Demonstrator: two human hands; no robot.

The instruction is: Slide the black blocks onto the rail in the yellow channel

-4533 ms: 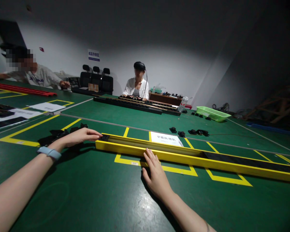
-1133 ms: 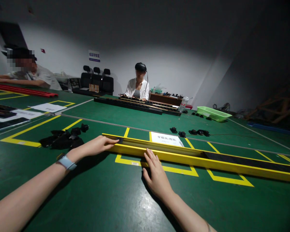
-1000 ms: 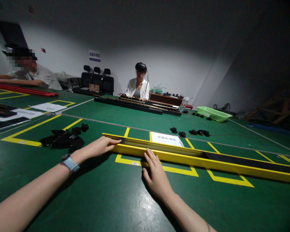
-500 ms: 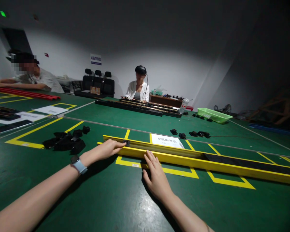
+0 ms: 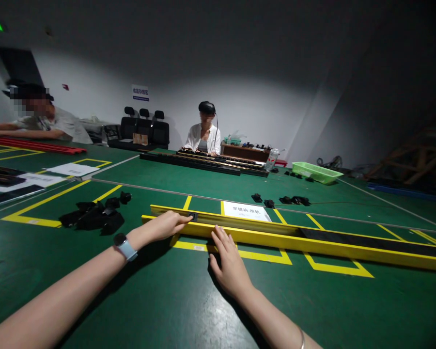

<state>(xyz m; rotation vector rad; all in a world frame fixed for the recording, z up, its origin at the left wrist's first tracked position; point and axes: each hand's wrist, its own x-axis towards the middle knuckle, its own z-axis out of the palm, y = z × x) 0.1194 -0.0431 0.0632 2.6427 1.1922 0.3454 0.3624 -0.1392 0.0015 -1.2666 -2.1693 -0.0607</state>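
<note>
A long yellow slide rail (image 5: 272, 236) lies across the green table, its channel facing up. Near its left end, a small black square module (image 5: 193, 217) sits inside the channel. My left hand (image 5: 169, 224) reaches over the near wall, fingers closed together and fingertips on the module's left side. Farther along the channel, a row of black pieces (image 5: 352, 238) fills the right part. My right hand (image 5: 229, 264) is open, its fingers spread and their tips against the rail's near wall.
Loose black modules (image 5: 101, 213) are heaped left of the rail. A white printed sheet (image 5: 247, 211) lies behind it. Farther back are more black modules (image 5: 294, 199), a green basket (image 5: 317, 172), dark rails (image 5: 207, 162) and a bottle (image 5: 272, 159). Two people sit across the table.
My left hand and the black module have slid a little to the right along the channel. The right hand stays against the near wall. The whole view has shifted slightly.
</note>
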